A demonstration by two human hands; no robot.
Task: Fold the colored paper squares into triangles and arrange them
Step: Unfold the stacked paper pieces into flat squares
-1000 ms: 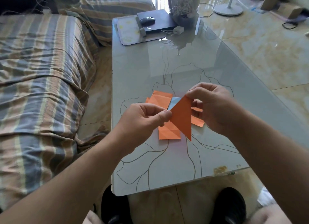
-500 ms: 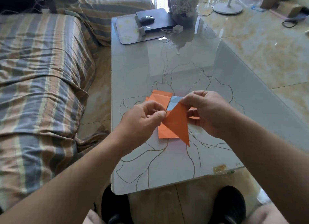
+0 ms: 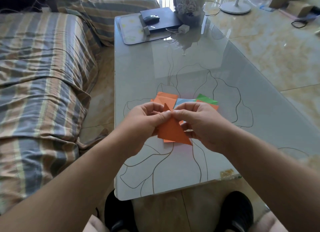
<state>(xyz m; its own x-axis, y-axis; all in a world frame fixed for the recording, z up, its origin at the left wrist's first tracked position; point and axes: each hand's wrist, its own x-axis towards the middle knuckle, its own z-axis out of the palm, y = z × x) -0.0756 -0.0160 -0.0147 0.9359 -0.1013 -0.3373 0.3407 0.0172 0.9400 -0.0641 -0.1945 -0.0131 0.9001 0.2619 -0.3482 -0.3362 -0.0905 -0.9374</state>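
So: glass table with a flower line drawing runs away from the person; its near rounded edge sits just above the knees, its left edge runs along a narrow floor strip beside the striped sofa, and its right edge slants off toward open tiled floor. Mid-table between the paper and the far clutter is bare glass — room to spread out there, and also on the near strip in front of the hands.

Far end is crowded: grey mat, dark flat box with a mouse on top, small white adapter, and a clear vase of dried stuff. A fan base stands on the floor beyond, well apart from the table. Black shoes show under the near edge.

Paper pile lies flat on the table just behind the hands: orange square at left, light blue sheet in the middle, green piece at right lying over another orange sheet.

Both hands meet above the pile. Left hand and right hand each have fingers curled, thumb tips almost touching, pinching the upper part of the orange folded triangle — it is held up off the glass, one sharp tip pointing down-right, a smaller tip poking up between the thumbs. More orange paper shows just beneath its lower edge.
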